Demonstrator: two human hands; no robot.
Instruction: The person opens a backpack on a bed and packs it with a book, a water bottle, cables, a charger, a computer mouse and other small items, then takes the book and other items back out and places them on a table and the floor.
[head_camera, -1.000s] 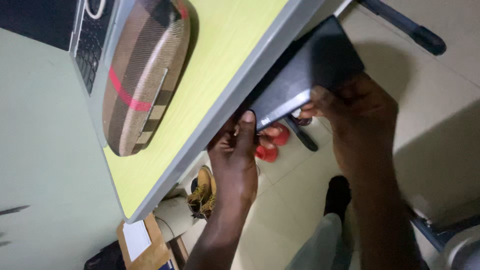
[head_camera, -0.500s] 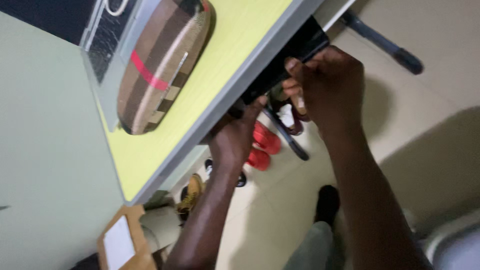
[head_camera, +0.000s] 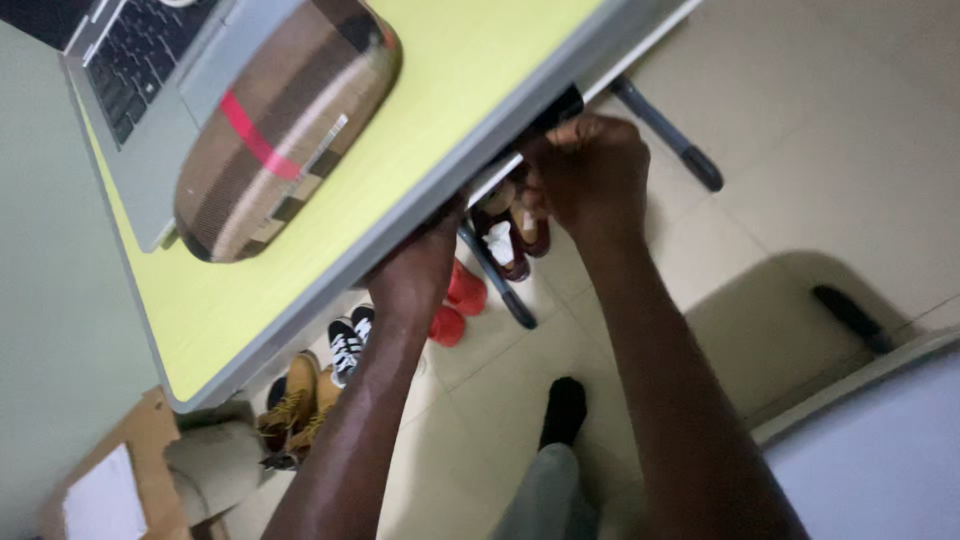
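Observation:
My left hand reaches under the front edge of the yellow-green desk, its fingers hidden beneath the tabletop. My right hand is curled at the desk edge, gripping a flat black object. Only a small dark corner of that object shows under the grey rim; the rest is hidden below the desk. On the desk lies a brown plaid oval case with a red stripe, partly over a silver laptop.
Several shoes lie on the tiled floor under the desk: red ones, tan boots, black-and-white sneakers. A black desk leg runs across the floor. A cardboard box sits at lower left, a chair at lower right.
The black flat object has gone from out beside the desk edge to almost fully under the tabletop. Both hands moved up and in with it. The view shifted, showing more laptop.

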